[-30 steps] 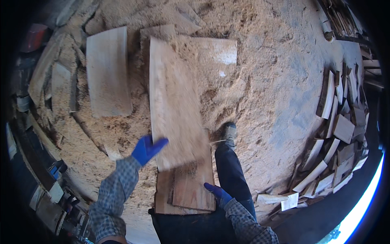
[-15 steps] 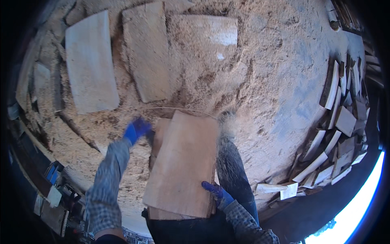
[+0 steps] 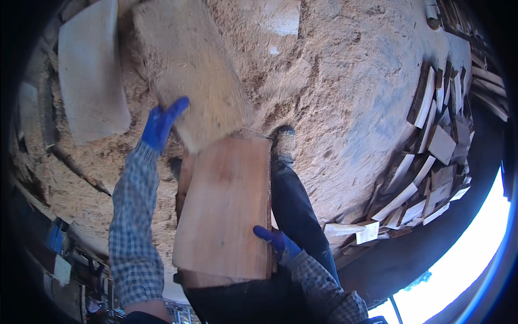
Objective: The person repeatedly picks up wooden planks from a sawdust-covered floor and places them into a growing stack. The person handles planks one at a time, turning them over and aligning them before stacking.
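My left hand point(image 3: 163, 124), in a blue glove, grips the left edge of a sawdust-covered wooden board point(image 3: 197, 70), thumb on top and fingers hidden beneath. That board is tilted, its near end at the far edge of a stack on my lap. The stack's top board point(image 3: 226, 208) is smooth and reddish brown, with other boards showing under its left and near edges. My right hand point(image 3: 280, 243), also gloved in blue, clasps the stack's right edge, thumb on top and the other fingers mostly hidden.
Another pale board point(image 3: 91, 73) lies on the sawdust-covered ground at the far left. A partly dusted board point(image 3: 264, 16) lies beyond. To the right rises a long heap of split wood pieces point(image 3: 442, 146). My leg point(image 3: 294, 194) stretches forward beside the stack.
My left hand has moved forward onto the dusty board and closed on its edge. The board has swung round and come nearer to the stack. My right hand stays on the stack.
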`<state>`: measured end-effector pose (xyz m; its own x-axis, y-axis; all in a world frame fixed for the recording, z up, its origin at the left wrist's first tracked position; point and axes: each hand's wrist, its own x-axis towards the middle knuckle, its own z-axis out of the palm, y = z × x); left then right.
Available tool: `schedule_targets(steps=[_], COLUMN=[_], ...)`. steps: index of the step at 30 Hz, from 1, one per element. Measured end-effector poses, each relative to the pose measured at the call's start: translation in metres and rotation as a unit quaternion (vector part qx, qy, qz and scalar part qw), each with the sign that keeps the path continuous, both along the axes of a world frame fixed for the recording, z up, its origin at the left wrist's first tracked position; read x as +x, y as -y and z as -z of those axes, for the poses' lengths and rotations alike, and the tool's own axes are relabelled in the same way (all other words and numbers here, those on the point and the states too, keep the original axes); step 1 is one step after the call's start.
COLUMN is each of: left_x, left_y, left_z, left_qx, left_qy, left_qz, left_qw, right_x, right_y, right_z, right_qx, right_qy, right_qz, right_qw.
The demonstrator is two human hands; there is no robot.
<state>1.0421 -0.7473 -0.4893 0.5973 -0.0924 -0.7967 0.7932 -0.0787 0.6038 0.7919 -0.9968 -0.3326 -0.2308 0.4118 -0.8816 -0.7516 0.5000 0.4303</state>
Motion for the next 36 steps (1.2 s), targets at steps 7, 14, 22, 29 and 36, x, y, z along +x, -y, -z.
schedule_targets(steps=[7,14,22,29,36], left_x=[-0.063,-0.188,-0.177,-0.113,-0.069], left_y=[-0.038,-0.051,0.011,0.156,0.272], left_z=[-0.2,-0.193,-0.201,-0.302,-0.327], left_qx=[0.015,-0.004,-0.08,-0.097,-0.165], left_qy=[-0.28,-0.309,-0.376,-0.339,0.18], left_qz=[0.404,0.249,-0.043,-0.045,0.431], left_qw=[0.87,0.918,0.922,0.935,0.869], right_x=[-0.02,-0.028,-0.034,-0.008,-0.006], right_y=[0.008,0.003,0.037,0.161,0.296], right_z=[-0.001,0.0,0.015,-0.059,-0.172], right_qx=[0.003,-0.068,-0.052,0.003,-0.064], right_qy=[-0.031,0.057,0.092,0.11,0.2], right_qz=[0.126,0.022,0.055,0.209,0.289], right_qw=[0.991,0.996,0.993,0.972,0.934])
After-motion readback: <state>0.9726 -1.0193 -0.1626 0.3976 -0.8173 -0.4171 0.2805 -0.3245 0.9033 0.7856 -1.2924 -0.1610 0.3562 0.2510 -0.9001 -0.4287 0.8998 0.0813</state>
